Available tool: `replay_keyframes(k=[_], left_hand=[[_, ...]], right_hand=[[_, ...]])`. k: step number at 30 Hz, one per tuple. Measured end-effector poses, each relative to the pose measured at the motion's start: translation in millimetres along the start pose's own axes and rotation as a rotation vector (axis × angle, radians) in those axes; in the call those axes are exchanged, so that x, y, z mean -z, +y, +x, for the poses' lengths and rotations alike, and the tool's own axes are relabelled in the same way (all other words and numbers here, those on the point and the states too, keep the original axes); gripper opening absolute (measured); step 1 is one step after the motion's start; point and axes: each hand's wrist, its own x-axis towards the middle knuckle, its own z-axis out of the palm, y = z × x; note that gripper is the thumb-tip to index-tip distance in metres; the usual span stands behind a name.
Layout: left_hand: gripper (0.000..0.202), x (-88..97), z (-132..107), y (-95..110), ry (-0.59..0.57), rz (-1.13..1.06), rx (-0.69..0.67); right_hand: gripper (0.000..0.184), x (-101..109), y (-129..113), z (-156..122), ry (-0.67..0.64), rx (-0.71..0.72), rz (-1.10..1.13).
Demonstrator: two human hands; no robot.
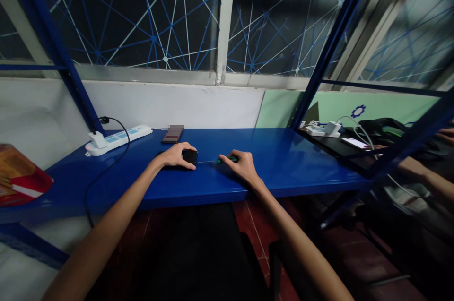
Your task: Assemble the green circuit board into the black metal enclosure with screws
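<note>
My left hand (176, 155) is closed around a small black box-like object (190, 157) on the blue table, and its fingers cover much of it. In my right hand (243, 165) is a screwdriver with a green and black handle (223, 160). Its thin metal shaft (207, 162) points left, and the tip meets or nearly meets the right side of the black object; I cannot tell which. Behind my left hand a phone (173, 133) lies on the table.
A white power strip (118, 140) with a plugged-in black cable (112, 165) lies at the left. A red and orange package (21, 176) sits at the left edge. Blue frame posts (331, 46) rise at both sides. On the right, another person's arm (414, 168) rests by a lit phone (355, 143).
</note>
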Motion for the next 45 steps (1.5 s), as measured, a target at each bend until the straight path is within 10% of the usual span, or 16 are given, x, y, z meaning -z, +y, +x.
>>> replay_keyframes(k=[18, 45], left_hand=[[0.072, -5.9, 2.8, -17.0, 0.037, 0.057, 0.036], [0.081, -11.8, 2.6, -13.5, 0.079, 0.148, 0.041]], right_hand=[[0.024, 5.5, 10.8, 1.9, -0.234, -0.001, 0.116], [0.04, 2.3, 12.6, 2.7, -0.188, -0.024, 0.15]])
